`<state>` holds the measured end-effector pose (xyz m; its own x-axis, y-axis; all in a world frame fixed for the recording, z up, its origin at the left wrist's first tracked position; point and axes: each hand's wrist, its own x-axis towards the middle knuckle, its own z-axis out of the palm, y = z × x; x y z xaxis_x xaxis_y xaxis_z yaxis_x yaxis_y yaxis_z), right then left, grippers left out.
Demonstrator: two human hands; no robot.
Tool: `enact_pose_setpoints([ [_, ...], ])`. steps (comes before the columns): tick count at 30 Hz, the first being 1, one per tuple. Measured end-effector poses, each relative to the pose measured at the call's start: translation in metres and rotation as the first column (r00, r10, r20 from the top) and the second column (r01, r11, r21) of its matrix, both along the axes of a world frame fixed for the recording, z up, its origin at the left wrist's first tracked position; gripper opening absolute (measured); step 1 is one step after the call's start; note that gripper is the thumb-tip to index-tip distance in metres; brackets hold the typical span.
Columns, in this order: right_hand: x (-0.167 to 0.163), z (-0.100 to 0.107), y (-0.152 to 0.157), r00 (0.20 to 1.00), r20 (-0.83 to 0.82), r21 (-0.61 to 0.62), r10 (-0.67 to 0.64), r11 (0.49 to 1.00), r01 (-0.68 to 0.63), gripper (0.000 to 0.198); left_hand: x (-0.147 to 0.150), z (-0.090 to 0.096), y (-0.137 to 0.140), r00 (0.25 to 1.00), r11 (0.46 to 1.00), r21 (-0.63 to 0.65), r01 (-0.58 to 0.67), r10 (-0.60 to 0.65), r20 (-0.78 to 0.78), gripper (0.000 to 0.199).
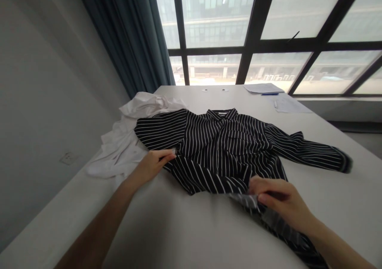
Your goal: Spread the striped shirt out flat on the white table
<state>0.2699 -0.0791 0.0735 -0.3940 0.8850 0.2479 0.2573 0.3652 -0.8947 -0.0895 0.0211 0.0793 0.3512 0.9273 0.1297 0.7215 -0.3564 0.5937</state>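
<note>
A black shirt with white stripes (pixel 221 141) lies spread on the table, its collar toward the window. One sleeve reaches out to the right, its cuff blurred. My left hand (pixel 152 163) pinches the shirt at its left side, below the short-looking left sleeve. The fingers of my right hand (pixel 280 199) are closed on the lower part of the shirt, lifting the cloth off the table. From there a striped length hangs toward the near right, partly behind my right wrist.
White crumpled cloth (pixel 119 145) is heaped at the table's left edge. Papers (pixel 264 88) and a blue pen (pixel 270 94) lie at the far right of the white table (pixel 179 237). A wall with a socket (pixel 68 158) stands left; a dark curtain (pixel 134 34) and windows are behind.
</note>
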Motion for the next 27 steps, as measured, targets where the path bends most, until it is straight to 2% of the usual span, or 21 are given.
enact_pose_setpoints([
  [2,0.002,0.009,-0.006,0.962,0.003,-0.101,0.272,0.957,-0.271,0.032,-0.006,0.004,-0.004,0.992,0.989,-0.108,0.103,-0.110,-0.057,0.048],
  [3,0.004,0.012,-0.007,0.937,0.024,-0.144,0.349,0.929,-0.342,0.034,-0.008,0.005,-0.006,0.986,0.979,-0.155,0.132,-0.146,-0.086,0.049],
  [4,0.005,0.013,-0.008,0.928,0.065,-0.179,0.366,0.919,-0.350,0.035,-0.008,0.005,-0.009,0.979,0.973,-0.184,0.141,-0.164,-0.120,0.050],
  [5,0.008,0.011,-0.007,0.936,0.126,-0.198,0.328,0.933,-0.300,0.035,-0.007,0.004,-0.012,0.972,0.972,-0.193,0.135,-0.167,-0.163,0.050],
  [7,0.013,0.001,-0.002,0.947,0.294,-0.156,0.129,0.984,-0.086,0.034,0.001,-0.003,-0.020,0.961,0.983,-0.140,0.118,-0.149,-0.234,0.045],
  [8,0.017,-0.008,0.002,0.924,0.382,-0.081,0.007,0.996,0.026,0.033,0.007,-0.008,-0.025,0.958,0.988,-0.089,0.123,-0.142,-0.249,0.042],
  [10,0.025,-0.033,0.008,0.827,0.518,0.143,-0.219,0.975,0.169,0.034,0.021,-0.021,-0.036,0.957,0.985,0.013,0.172,-0.164,-0.239,0.033],
  [11,0.029,-0.047,0.011,0.766,0.565,0.252,-0.306,0.948,0.194,0.037,0.027,-0.028,-0.042,0.955,0.977,0.058,0.205,-0.187,-0.231,0.028],
  [13,0.036,-0.075,0.014,0.642,0.653,0.367,-0.401,0.909,0.195,0.045,0.037,-0.045,-0.051,0.942,0.956,0.133,0.261,-0.223,-0.249,0.024],
  [15,0.044,-0.095,0.017,0.544,0.722,0.397,-0.426,0.900,0.179,0.051,0.041,-0.061,-0.055,0.918,0.937,0.165,0.309,-0.248,-0.310,0.035],
  [18,0.060,-0.109,0.025,0.472,0.767,0.401,-0.435,0.899,0.177,0.055,0.038,-0.077,-0.046,0.870,0.919,0.140,0.368,-0.288,-0.401,0.056],
  [21,0.082,-0.111,0.041,0.456,0.770,0.395,-0.446,0.895,0.208,0.052,0.034,-0.082,-0.027,0.840,0.906,0.117,0.406,-0.320,-0.437,0.061],
  [23,0.097,-0.111,0.051,0.473,0.758,0.388,-0.450,0.893,0.228,0.051,0.034,-0.081,-0.016,0.829,0.892,0.133,0.433,-0.336,-0.447,0.061],
  [25,0.110,-0.109,0.055,0.530,0.722,0.378,-0.444,0.896,0.235,0.052,0.035,-0.077,-0.011,0.820,0.861,0.193,0.470,-0.345,-0.457,0.059],
  [27,0.119,-0.104,0.054,0.615,0.665,0.365,-0.424,0.903,0.228,0.052,0.037,-0.072,-0.014,0.813,0.805,0.294,0.515,-0.350,-0.466,0.049],
])
